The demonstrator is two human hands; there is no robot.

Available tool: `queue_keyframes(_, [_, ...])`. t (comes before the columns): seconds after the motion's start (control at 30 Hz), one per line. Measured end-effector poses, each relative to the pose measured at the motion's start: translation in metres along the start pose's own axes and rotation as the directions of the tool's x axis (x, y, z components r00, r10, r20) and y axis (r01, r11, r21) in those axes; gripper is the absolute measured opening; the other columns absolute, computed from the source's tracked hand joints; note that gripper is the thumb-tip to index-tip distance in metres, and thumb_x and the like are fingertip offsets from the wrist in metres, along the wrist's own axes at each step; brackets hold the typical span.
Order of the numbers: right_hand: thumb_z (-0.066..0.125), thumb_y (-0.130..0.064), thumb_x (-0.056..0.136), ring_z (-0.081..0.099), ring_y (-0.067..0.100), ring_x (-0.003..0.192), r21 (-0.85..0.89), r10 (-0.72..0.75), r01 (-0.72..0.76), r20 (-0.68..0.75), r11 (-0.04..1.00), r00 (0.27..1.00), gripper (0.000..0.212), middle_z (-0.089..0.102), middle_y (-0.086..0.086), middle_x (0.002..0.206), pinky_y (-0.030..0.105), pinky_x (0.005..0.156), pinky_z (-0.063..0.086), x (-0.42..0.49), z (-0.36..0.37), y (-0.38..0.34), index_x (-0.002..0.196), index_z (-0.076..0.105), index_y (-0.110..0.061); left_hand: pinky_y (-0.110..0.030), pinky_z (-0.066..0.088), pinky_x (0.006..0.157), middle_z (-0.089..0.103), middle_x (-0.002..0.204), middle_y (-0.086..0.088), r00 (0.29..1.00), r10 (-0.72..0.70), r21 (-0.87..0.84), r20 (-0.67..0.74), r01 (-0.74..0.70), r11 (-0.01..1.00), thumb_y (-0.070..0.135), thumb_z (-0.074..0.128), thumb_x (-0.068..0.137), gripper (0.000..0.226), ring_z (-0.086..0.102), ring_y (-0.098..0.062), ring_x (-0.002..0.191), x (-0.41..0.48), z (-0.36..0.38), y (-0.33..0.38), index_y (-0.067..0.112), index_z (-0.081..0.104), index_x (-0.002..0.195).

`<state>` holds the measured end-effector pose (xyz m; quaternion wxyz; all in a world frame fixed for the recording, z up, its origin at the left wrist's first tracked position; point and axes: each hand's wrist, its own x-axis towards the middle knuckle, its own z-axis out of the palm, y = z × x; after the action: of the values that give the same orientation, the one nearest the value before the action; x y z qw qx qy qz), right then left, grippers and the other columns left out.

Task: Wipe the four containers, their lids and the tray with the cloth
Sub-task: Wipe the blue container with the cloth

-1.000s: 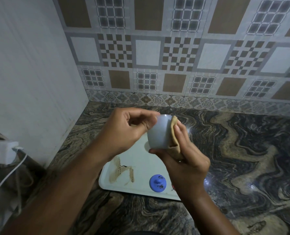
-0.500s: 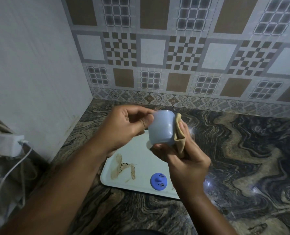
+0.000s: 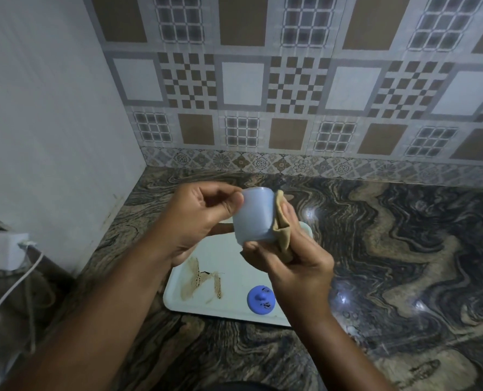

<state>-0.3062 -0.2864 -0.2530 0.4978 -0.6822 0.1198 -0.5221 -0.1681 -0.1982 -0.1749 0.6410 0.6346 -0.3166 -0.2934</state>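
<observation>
Left hand (image 3: 198,218) pinches rim of small pale blue plastic container (image 3: 256,218), held up over white tray (image 3: 229,280). Right hand (image 3: 296,263) grips tan cloth (image 3: 281,235), pressed on container side. Round blue lid (image 3: 261,299) lies on tray. Tray on dark swirly stone tabletop (image 3: 404,263).

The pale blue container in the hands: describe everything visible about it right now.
The pale blue container is a small, smooth, opaque cup-shaped pot, plastic by its look, with no lid on. It is held in the air above the white tray, tilted, its rim up and slightly left. The left hand pinches the rim; the right hand cups its lower side and presses the tan cloth against its right wall. Its inside is not visible.
</observation>
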Motion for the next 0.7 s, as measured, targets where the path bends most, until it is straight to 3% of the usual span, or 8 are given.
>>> queue_keyframes(0.07, [0.09,-0.021,0.075,0.052,0.022,0.139,-0.257,-0.217,0.233,0.088,0.938,0.972,0.07,0.055,0.007,0.145,0.044,0.103,0.056,-0.002,-0.002,0.005,0.131,0.06,0.008,-0.034,0.062,0.071,0.076,0.086,0.008,0.993,0.117,0.173,-0.026,-0.111,0.979,0.032,0.071,0.07,0.013,0.072,-0.01,0.084,0.0,0.001,0.001,0.029,0.077,0.081])
queue_keyframes(0.17, [0.087,-0.024,0.078,0.054,0.023,0.137,-0.313,-0.273,0.282,0.075,0.907,0.959,0.067,0.056,0.018,0.141,0.037,0.105,0.054,-0.001,-0.003,0.01,0.129,0.06,0.01,-0.031,0.06,0.081,0.076,0.095,0.013,0.968,0.251,0.345,0.023,-0.243,0.906,0.04,0.069,0.075,0.021,0.072,-0.009,0.092,-0.003,0.005,0.004,0.033,0.075,0.093])
queue_keyframes(0.23, [0.087,-0.022,0.076,0.054,0.025,0.137,-0.221,-0.201,0.191,-0.027,0.957,0.979,0.07,0.059,0.013,0.14,0.034,0.105,0.054,-0.001,-0.004,0.011,0.132,0.058,0.007,-0.034,0.058,0.087,0.075,0.108,0.009,0.986,0.162,0.198,0.031,-0.165,0.966,0.036,0.066,0.081,0.031,0.07,-0.01,0.103,-0.003,0.003,0.004,0.024,0.074,0.108])
queue_keyframes(0.37, [0.088,-0.025,0.071,0.052,0.041,0.137,0.181,0.166,-0.154,-0.054,0.971,0.985,0.069,0.067,0.008,0.135,0.06,0.083,0.061,-0.001,0.0,0.006,0.132,0.066,-0.003,-0.037,0.06,0.08,0.077,0.101,0.001,0.999,0.039,0.036,0.024,-0.04,0.999,0.022,0.067,0.08,0.026,0.071,-0.016,0.101,0.002,-0.002,0.002,0.012,0.074,0.103])
queue_keyframes(0.47, [0.087,-0.036,0.077,0.055,0.028,0.137,-0.144,-0.094,0.087,-0.04,0.986,0.995,0.075,0.058,0.009,0.145,0.048,0.095,0.059,0.002,-0.002,0.001,0.126,0.063,0.014,-0.031,0.059,0.068,0.074,0.084,0.006,0.994,0.106,0.087,-0.011,-0.105,0.991,0.014,0.07,0.081,0.01,0.07,-0.01,0.084,0.002,0.001,0.005,0.019,0.073,0.089])
queue_keyframes(0.57, [0.086,-0.031,0.076,0.056,0.023,0.135,-0.337,-0.257,0.251,0.028,0.907,0.966,0.073,0.053,0.009,0.141,0.027,0.103,0.054,0.003,-0.005,-0.002,0.125,0.061,0.017,-0.035,0.06,0.072,0.074,0.085,0.01,0.956,0.292,0.35,0.021,-0.281,0.894,0.018,0.073,0.086,0.012,0.07,-0.014,0.083,-0.001,0.003,0.008,0.028,0.073,0.09])
queue_keyframes(0.63, [0.087,-0.033,0.074,0.062,0.022,0.13,-0.24,-0.144,0.132,-0.035,0.962,0.989,0.075,0.061,0.012,0.137,0.032,0.096,0.059,-0.002,-0.005,-0.001,0.125,0.063,0.015,-0.034,0.059,0.079,0.076,0.09,0.01,0.941,0.337,0.38,0.04,-0.326,0.866,0.026,0.074,0.084,0.01,0.071,-0.013,0.087,-0.004,0.004,0.013,0.027,0.075,0.094])
queue_keyframes(0.7, [0.091,-0.025,0.069,0.069,0.016,0.106,-0.019,0.063,-0.065,-0.076,0.998,0.995,0.073,0.07,0.024,0.12,0.031,0.078,0.064,-0.004,-0.006,-0.004,0.126,0.065,0.013,-0.037,0.059,0.084,0.076,0.099,0.007,0.97,0.243,0.236,0.023,-0.242,0.941,0.033,0.068,0.083,0.023,0.071,-0.012,0.096,-0.004,0.002,0.013,0.021,0.075,0.101])
